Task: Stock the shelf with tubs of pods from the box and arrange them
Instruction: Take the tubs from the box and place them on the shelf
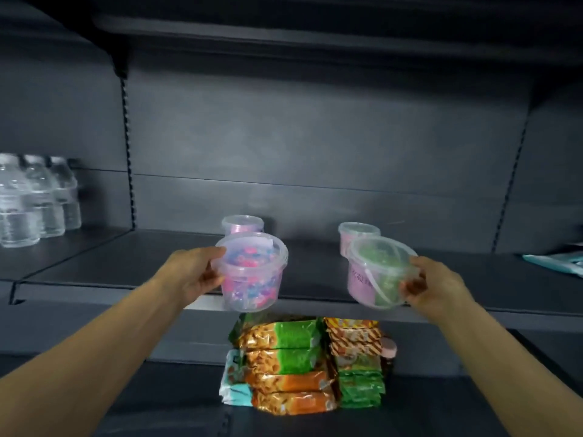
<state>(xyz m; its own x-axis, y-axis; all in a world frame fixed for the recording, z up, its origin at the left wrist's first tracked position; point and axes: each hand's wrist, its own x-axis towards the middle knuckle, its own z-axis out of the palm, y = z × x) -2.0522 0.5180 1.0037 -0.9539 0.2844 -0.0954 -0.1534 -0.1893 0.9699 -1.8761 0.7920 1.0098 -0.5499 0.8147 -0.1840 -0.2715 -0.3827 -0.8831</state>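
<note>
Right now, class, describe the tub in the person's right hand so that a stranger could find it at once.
Start at the dark middle shelf. Four clear tubs sit or hover there. The right hand holds the tilted tub at the shelf's front edge; unlike the others, it shows green pods beside a pink label.

No legible text anywhere. Green-pod tub (380,272) carries a pink label (362,283) with dark printed characters, too blurred to read. Below that tub, the stacked snack packets (284,361) show printed graphics only, no readable brand or numbers. Teal-and-white packet (235,391) at the stack's left has a dark mark near its top, unreadable. Left of the tub, the pink-and-blue-pod tub (250,272) and, far left, the water bottles (34,200) show no readable print.
</note>
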